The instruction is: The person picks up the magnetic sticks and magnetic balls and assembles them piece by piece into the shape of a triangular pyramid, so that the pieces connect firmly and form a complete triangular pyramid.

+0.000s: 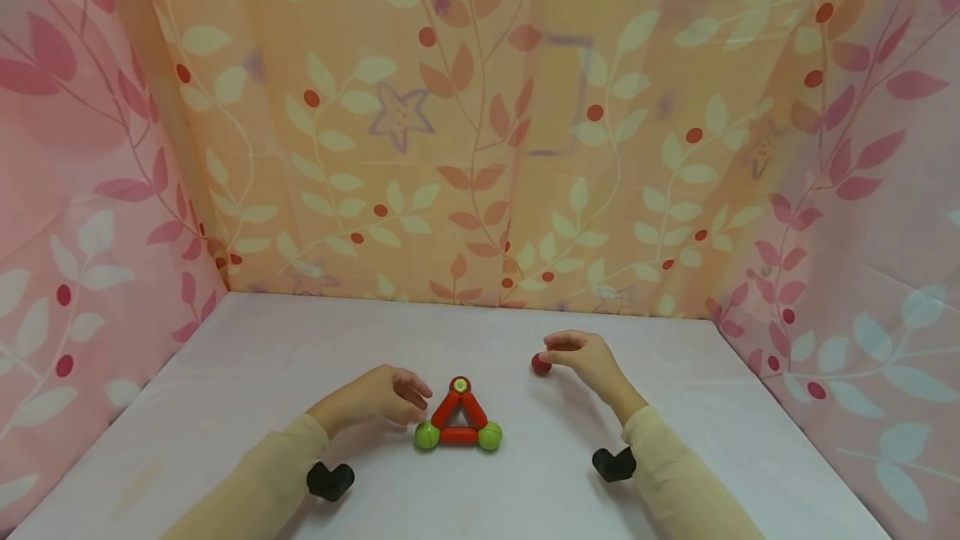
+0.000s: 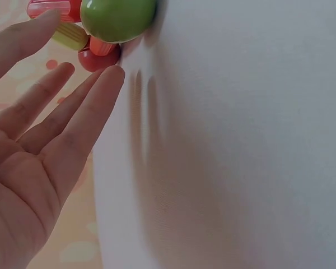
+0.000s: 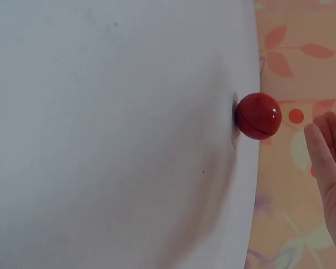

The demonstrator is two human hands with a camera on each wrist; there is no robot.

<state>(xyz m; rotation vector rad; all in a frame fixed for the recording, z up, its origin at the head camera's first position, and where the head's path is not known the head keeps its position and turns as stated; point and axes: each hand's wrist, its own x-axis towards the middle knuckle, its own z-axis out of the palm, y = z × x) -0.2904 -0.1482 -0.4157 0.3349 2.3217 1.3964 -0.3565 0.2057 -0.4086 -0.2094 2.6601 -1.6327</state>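
Note:
A triangle of red rods (image 1: 459,435) lies on the white table, with green balls (image 1: 490,436) at its two near corners and a red ball (image 2: 92,60) at its far corner. A yellow-green rod (image 2: 70,35) juts up from that far ball. Left of the triangle hovers my left hand (image 1: 390,394), fingers spread and loosely bent, fingertips close to the near-left green ball and holding nothing. Farther back on the right, a loose red ball (image 3: 259,116) rests on the table. My right hand (image 1: 588,359) is just beside it, fingers relaxed and apart from the ball in the right wrist view.
The white tabletop (image 1: 420,498) is bounded by a yellow leaf-patterned cloth (image 1: 480,190) at the back. Pink patterned cloths (image 1: 885,273) hang at both sides. A black wrist-worn piece (image 1: 330,482) sits under each cream sleeve (image 1: 255,473).

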